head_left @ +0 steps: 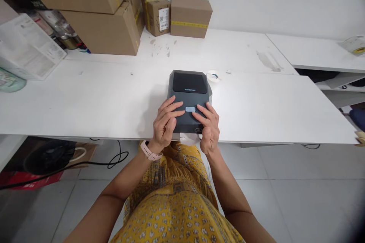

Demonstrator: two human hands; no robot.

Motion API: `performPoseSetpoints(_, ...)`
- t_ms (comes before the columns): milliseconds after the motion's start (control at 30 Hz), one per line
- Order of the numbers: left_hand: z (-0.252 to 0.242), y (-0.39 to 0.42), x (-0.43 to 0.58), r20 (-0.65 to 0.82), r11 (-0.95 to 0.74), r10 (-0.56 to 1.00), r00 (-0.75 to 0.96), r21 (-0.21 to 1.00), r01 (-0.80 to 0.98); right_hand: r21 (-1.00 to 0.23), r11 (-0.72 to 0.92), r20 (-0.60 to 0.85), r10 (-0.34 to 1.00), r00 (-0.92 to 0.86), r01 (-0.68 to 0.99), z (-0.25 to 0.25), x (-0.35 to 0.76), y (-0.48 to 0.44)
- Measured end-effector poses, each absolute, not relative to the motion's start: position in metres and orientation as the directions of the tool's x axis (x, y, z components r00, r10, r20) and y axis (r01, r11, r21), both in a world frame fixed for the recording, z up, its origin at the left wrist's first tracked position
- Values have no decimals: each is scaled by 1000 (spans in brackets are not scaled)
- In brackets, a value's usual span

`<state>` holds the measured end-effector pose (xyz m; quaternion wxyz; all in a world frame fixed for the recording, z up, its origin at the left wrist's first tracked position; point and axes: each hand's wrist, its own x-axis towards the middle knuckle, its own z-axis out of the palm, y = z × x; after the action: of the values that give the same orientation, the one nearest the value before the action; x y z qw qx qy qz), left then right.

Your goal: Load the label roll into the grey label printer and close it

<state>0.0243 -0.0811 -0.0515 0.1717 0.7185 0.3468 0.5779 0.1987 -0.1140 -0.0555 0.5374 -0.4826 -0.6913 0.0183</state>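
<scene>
A dark grey label printer with a black window and a light blue button stands at the front edge of the white table. A strip of white label paper sticks out at its front. My left hand lies on the left of the lid, fingers stretched toward the button, thumb near the front corner. On the right of the lid rests my right hand, its fingers also extended and close to the button. Neither hand is wrapped around the printer. A small white roll lies behind it to the right.
Cardboard boxes are stacked at the back left, with two smaller ones, including a plain carton, against the wall. A white package sits at the far left. Another label roll is at the far right. A black cable hangs below the table.
</scene>
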Motion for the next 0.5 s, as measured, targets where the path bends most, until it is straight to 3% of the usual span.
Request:
performPoseSetpoints(133,-65,-135,20,565,-506,784,-256,822,261,-577,526,698,715,43,625,-54,200,-116)
performPoseSetpoints(167,-70,-148,22,443,-414,870,-215,894,171,-586,526,696,716,50,616,-54,200,-116)
performPoseSetpoints(233,-76,-166,29,150,-152,987,54,988,27,-598,520,691,720,65,610,-55,199,-116)
performPoseSetpoints(300,-73,-171,40,-67,78,957,284,997,-28,-607,507,684,726,77,611,-56,198,-116)
performPoseSetpoints(400,-58,-159,59,-236,291,909,345,950,-116,-619,509,676,733,76,598,-55,198,-116)
performPoseSetpoints(500,-43,-147,70,-312,378,904,293,904,-202,-625,524,677,733,68,578,-53,199,-117)
